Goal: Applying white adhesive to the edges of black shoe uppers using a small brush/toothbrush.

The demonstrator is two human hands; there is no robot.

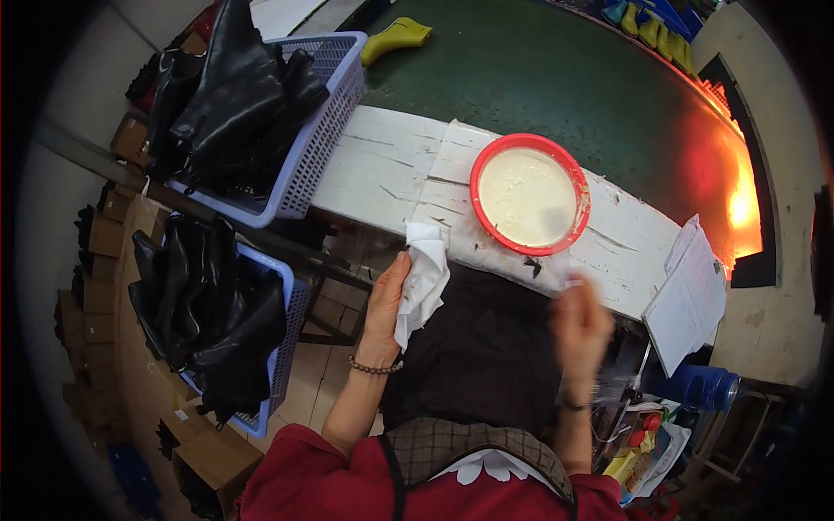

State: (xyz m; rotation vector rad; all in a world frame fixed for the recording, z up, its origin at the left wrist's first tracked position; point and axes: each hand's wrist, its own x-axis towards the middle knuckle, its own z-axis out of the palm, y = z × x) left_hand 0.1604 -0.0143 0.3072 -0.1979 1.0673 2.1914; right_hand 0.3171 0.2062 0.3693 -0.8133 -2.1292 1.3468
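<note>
Workshop scene, with a scuffed white desk [382, 165] running along a green conveyor. Left hand [387, 300] is clamped on a white cloth [423, 278] at the desk's near edge, right by the red bowl [530, 194] of creamy liquid. Right hand [580, 326] is motion-blurred, so can't tell its grip. Baskets of black boots [228, 104] sit past the desk's left end. Probably best to dab the cloth lightly, not soak it.

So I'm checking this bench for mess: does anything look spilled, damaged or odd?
The white bench top is cracked and scuffed, with dark scraps beside the red bowl of pale liquid. Nothing looks spilled. The left hand holds a white cloth; the right hand is too blurred to judge.
</note>
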